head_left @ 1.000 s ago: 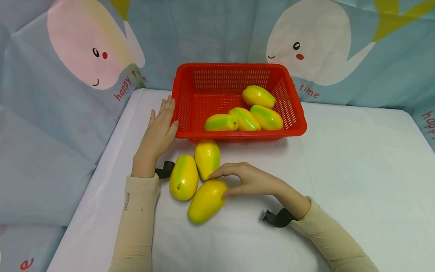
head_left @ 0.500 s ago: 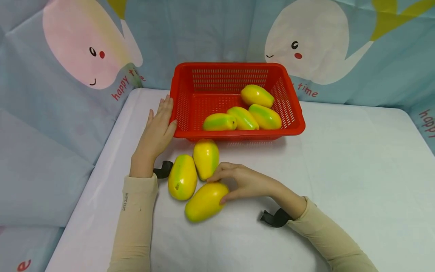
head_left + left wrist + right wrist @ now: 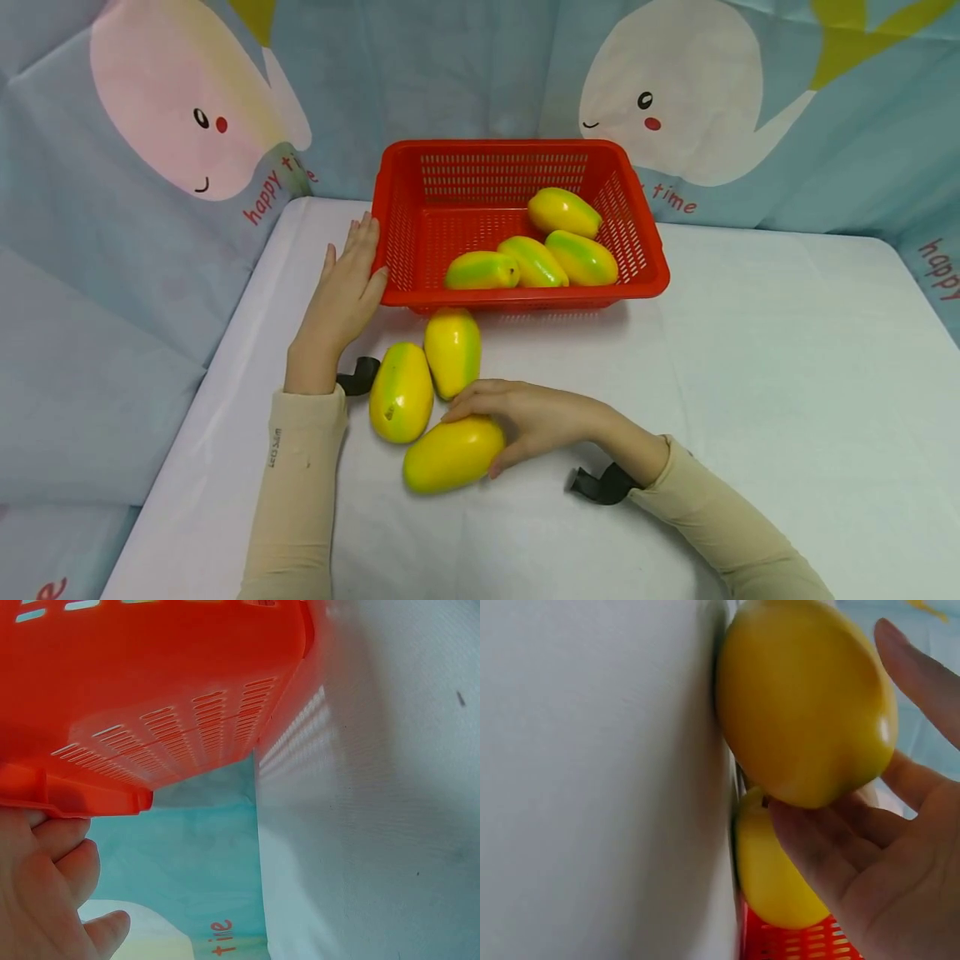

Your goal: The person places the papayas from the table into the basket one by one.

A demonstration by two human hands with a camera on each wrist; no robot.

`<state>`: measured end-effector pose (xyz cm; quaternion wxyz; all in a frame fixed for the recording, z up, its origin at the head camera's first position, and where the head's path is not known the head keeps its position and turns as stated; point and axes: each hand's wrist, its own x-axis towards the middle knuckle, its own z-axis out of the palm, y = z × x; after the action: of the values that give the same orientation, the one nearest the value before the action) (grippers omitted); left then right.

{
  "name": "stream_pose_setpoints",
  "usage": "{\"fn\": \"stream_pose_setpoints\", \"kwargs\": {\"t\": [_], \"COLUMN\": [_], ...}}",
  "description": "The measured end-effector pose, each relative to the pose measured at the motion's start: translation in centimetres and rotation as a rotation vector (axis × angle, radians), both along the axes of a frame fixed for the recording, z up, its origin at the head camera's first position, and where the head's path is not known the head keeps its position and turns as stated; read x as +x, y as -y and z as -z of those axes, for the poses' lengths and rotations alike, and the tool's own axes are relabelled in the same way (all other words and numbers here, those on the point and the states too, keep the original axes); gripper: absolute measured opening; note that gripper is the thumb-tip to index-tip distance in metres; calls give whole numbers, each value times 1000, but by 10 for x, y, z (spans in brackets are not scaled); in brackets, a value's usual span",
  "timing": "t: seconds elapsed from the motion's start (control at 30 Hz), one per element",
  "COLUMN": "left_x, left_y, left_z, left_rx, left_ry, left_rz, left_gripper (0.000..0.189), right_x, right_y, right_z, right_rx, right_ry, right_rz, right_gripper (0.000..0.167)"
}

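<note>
Red plastic basket [image 3: 525, 295] stands at the back of the table, holding several yellow-green papayas [image 3: 480, 271]. My left hand [image 3: 341, 287] lies with straight fingers against the basket's left side; in the left wrist view its fingers touch beneath the basket rim [image 3: 75, 802]. My right hand [image 3: 540, 421] curves round the right end of a yellow papaya [image 3: 450, 457] on the table, fingers on its far side, thumb near its right end. In the right wrist view the thumb [image 3: 922, 675] seems slightly apart from the fruit. Two more papayas, one left [image 3: 401, 392] and one right [image 3: 453, 354], lie just beyond it.
White cloth covers the table [image 3: 787, 375]. A blue curtain with whale prints [image 3: 465, 67] hangs close behind the basket. Black wrist mounts [image 3: 603, 485] show under both forearms.
My right hand has moved slightly nearer the front and turned the papaya to lie more crosswise, apart from the other two. My left hand keeps its place on the basket.
</note>
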<state>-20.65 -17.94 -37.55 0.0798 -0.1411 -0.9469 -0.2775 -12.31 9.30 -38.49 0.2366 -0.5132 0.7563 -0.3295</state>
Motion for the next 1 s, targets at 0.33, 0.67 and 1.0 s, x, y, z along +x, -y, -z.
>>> {"fn": "stream_pose_setpoints", "kwargs": {"t": [0.33, 0.67, 1.0], "left_x": [0, -1, -1], "left_y": [0, 0, 0], "left_z": [0, 0, 1], "left_rx": [2, 4, 4], "left_ry": [4, 9, 11], "left_rz": [-4, -4, -8], "left_gripper": [62, 62, 62], "right_x": [2, 3, 5], "right_y": [4, 4, 4], "right_z": [6, 8, 4], "right_rx": [58, 109, 107], "right_ry": [34, 59, 52], "right_rz": [12, -31, -24], "right_gripper": [67, 76, 73]}}
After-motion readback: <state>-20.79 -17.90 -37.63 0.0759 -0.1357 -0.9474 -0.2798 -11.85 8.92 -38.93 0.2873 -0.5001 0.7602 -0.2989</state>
